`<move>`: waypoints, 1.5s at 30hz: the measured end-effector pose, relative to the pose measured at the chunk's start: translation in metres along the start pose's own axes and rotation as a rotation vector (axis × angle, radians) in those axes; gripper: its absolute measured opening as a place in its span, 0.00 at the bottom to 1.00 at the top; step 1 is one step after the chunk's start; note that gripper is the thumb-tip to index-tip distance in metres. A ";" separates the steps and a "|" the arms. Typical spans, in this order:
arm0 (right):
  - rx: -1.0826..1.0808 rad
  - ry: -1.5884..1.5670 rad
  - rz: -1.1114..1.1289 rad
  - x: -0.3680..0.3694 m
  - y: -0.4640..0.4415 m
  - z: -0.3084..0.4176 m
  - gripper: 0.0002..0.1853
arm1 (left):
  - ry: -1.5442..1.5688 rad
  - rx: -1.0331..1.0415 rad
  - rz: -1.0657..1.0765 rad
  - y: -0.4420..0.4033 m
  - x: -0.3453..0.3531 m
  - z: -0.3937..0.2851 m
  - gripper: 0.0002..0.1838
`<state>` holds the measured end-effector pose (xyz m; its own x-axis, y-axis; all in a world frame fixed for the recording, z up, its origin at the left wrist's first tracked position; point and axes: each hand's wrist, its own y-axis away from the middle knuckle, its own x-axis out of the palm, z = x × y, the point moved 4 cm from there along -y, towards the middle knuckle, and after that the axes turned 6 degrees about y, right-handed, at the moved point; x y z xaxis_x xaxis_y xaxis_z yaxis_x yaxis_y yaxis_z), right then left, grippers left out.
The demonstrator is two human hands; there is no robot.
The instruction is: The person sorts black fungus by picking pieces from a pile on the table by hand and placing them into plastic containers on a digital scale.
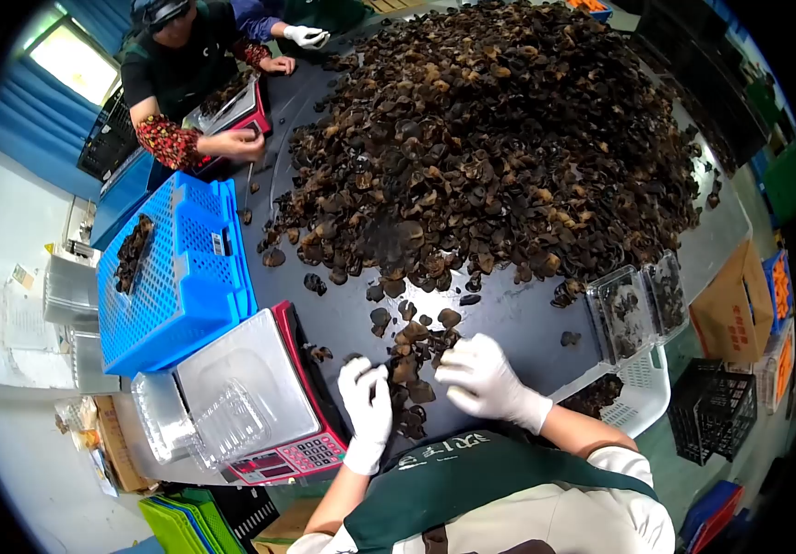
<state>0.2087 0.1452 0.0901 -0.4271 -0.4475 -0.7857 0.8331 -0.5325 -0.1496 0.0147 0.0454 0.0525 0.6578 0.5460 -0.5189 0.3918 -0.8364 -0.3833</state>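
Observation:
My left hand (pixel 366 403), in a white glove, is at the table's near edge, left of a small group of dark, wood-ear-like pieces (pixel 407 365). Its fingers are curled; whether they hold anything is hidden. My right hand (pixel 483 377), also gloved in white, is on the other side of these pieces, its fingers bent toward them and their tips hard to make out. Beyond both hands rises a large heap of the same brown-black pieces (pixel 500 138). A red scale (pixel 250 369) with a metal plate stands left of my left hand, bearing a clear plastic box (pixel 232 420).
A blue crate (pixel 172 277) stands behind the scale. Clear containers (pixel 624 314) and a white basket (pixel 652 397) are at the right edge. Black crates (pixel 712 411) and a cardboard box (pixel 735 305) stand beyond. Co-workers (pixel 186 74) are at the far left, near another scale (pixel 255 115).

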 end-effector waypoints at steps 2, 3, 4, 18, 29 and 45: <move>0.154 0.221 -0.204 0.002 0.004 -0.019 0.22 | -0.202 -0.030 0.050 -0.024 0.007 -0.002 0.16; 0.214 0.383 -0.282 0.007 0.009 -0.023 0.25 | -0.321 -0.033 0.101 -0.030 0.010 -0.004 0.18; 0.178 0.312 -0.179 0.018 0.010 -0.026 0.30 | -0.275 0.026 0.217 -0.025 0.018 0.007 0.18; 0.053 -0.049 -0.436 0.019 -0.032 -0.032 0.09 | -0.451 -0.404 0.127 -0.048 -0.005 0.070 0.30; 0.082 0.322 0.028 0.064 -0.049 -0.031 0.10 | -0.229 -0.035 0.276 -0.024 0.014 0.028 0.04; 0.526 -0.336 0.619 -0.059 0.062 -0.037 0.16 | -0.584 0.226 0.448 -0.072 0.062 0.035 0.03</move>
<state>0.2989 0.1650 0.1049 -0.1020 -0.9095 -0.4029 0.7149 -0.3487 0.6062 0.0044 0.1415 0.0211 0.2520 0.1474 -0.9564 -0.0138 -0.9877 -0.1558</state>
